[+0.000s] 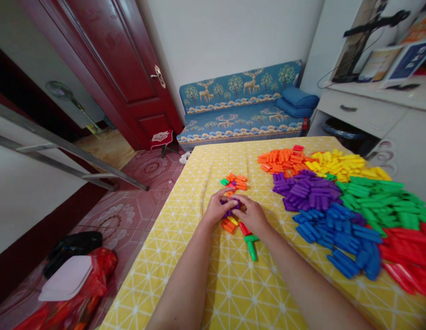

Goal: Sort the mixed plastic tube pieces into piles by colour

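Observation:
My left hand (218, 207) and my right hand (251, 212) meet over the table, fingers curled around a small bunch of purple plastic tube-shaped pieces (229, 211). They look like marker caps, though the exact kind is unclear. My fingers partly hide the bunch. Just beyond my hands lies a small mixed group of orange pieces (240, 185) with a green piece (224, 182) at its left. On the near side are more orange pieces (228, 226), a yellow piece (234, 221), a red piece (245, 228) and green pieces (251, 247) close to my right wrist.
On the right of the yellow tablecloth (178, 238) lie piles sorted by colour: orange (281, 160), yellow (340, 164), purple (309, 190), green (381, 199), blue (346, 233) and red (405, 250). A patterned sofa (240, 107) stands behind the table; a white cabinet (367, 112) is at right.

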A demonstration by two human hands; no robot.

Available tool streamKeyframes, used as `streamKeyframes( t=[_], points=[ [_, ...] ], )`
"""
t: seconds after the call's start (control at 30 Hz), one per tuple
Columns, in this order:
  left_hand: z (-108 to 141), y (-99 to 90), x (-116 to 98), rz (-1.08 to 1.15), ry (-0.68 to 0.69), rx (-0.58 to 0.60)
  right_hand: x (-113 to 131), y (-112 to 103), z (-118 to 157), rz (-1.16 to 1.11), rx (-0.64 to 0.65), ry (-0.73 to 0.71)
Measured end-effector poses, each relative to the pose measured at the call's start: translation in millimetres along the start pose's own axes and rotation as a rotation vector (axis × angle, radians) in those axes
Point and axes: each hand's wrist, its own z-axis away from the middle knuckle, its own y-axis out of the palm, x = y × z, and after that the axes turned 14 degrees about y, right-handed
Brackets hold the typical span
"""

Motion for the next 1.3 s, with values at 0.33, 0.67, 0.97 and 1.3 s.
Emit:
streamKeyframes(
  t=[0.33,0.67,0.97,1.3],
  points=[
    [-3,-3.4,2,-0.04,-0.007,-0.148,6,-55,-24,-1.176,-0.543,0.307],
    [-10,-10.3,-5,0.516,-0.122,-0.399,12,-94,-24,-1.656,-0.451,0.43],
    [-5,3.1,-13,0.573,-0.135,-0.133,31,-5,4,-0.345,0.147,0.103],
    [0,10.8,-6,0.54,-0.048,-0.007,26,14,17,0.31,-0.027,-0.092]
  ],
)
